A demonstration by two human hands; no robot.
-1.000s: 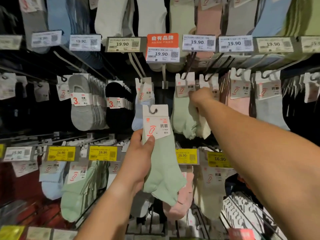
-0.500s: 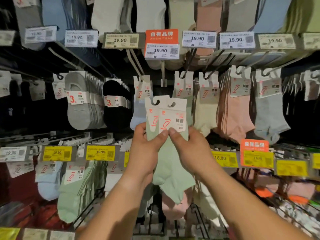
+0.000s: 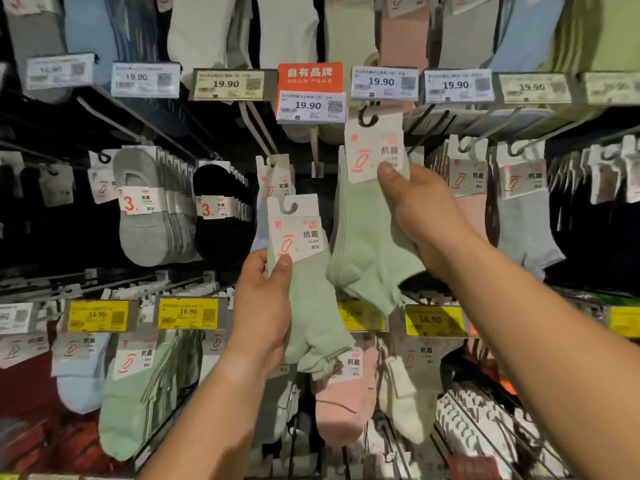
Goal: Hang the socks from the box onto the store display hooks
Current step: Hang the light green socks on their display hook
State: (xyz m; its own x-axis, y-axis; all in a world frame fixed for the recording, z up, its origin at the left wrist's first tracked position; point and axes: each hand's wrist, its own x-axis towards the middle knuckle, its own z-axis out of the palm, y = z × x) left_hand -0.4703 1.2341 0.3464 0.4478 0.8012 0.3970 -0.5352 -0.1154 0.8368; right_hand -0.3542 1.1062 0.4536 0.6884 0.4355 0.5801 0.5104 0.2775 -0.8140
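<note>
While the right hand point(image 3: 420, 216) pinches 1 green sock pack point(image 3: 372, 220) by its card, lifted just under the 19.90 price tag point(image 3: 383, 83), the card's hook slot sits near a dark display hook point(image 3: 367, 116); whether it is threaded I cannot tell. The left hand point(image 3: 265, 306) holds a 2nd green pack point(image 3: 304, 289) lower left, waiting. Hanging is under way: next, slide that slot onto the hook, then let go.

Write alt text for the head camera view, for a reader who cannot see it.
A person faces a store sock display, each hand holding a pale green sock pair by its card: the right hand lifts its green pair toward a hook beneath the 19.90 price tags, while the left hand holds a second green pair lower. Grey, black, pink and blue socks hang around them.
</note>
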